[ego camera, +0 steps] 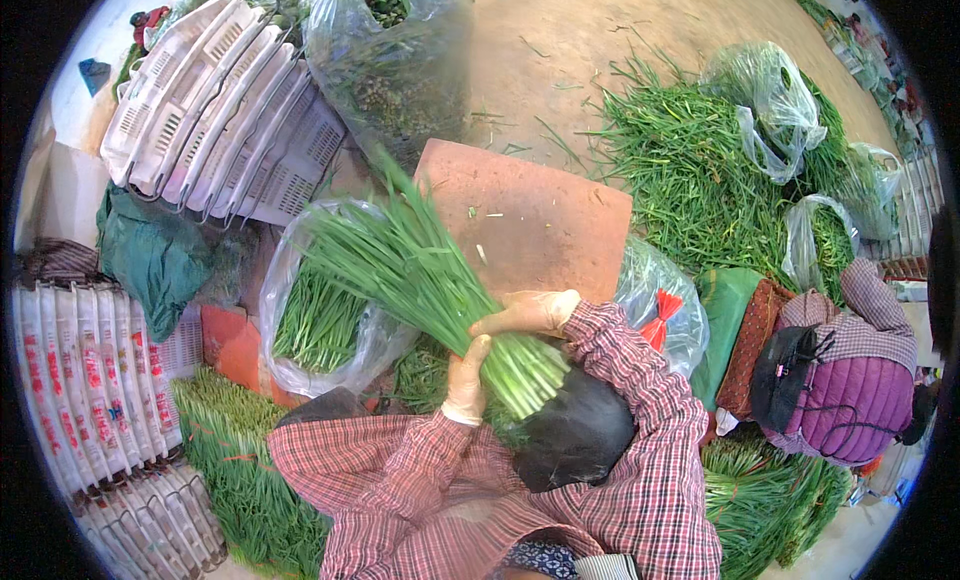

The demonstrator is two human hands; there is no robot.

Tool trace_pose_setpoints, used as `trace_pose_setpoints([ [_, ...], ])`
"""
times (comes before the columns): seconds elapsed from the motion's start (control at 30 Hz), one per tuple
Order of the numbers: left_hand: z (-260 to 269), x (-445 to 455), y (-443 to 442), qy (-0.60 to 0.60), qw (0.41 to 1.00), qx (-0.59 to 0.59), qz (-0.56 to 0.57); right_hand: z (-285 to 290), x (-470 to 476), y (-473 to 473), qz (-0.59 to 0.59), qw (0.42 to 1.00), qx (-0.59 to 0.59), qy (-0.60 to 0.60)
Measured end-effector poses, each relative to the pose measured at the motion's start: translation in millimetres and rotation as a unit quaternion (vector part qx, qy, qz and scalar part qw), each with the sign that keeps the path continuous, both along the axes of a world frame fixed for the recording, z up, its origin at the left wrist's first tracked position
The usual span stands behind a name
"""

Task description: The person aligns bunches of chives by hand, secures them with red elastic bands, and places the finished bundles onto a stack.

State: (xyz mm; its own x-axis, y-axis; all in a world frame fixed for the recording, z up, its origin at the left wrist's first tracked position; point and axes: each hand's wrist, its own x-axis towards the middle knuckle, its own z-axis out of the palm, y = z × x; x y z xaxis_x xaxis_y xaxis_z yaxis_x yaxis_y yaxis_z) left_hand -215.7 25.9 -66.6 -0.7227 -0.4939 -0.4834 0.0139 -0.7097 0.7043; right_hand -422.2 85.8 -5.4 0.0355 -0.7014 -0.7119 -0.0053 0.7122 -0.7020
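A thick bunch of long green leafy stalks, like Chinese chives (442,280), lies across both hands, its pale cut ends towards my body and its leaves fanned to the upper left. My left hand (465,381), in a pale glove, grips it from the near left side. On its other side, my right hand (529,312), gloved too, wraps around it near the pale ends. Beyond the hands is a reddish board (532,212) with small scraps on it. An open clear plastic bag (274,332) holding more stalks stands under the leaf tips.
Stacked white plastic crates (217,107) and a full bag (397,77) stand at the upper left. Loose greens (697,167) heap on the floor at the upper right. Tied bundles (247,460) lie at the lower left. A co-worker in purple (855,400) sits at the right.
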Motion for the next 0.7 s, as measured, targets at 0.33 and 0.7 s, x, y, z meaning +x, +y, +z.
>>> trace_pose_setpoints([
  [0.33,17,-166,49,-0.007,0.908,0.296,-0.296,4,-69,142,-0.303,0.934,0.030,0.189],
  [0.7,80,-159,-27,0.201,0.935,-0.065,-0.285,43,-42,90,-0.414,0.872,-0.216,0.147],
])
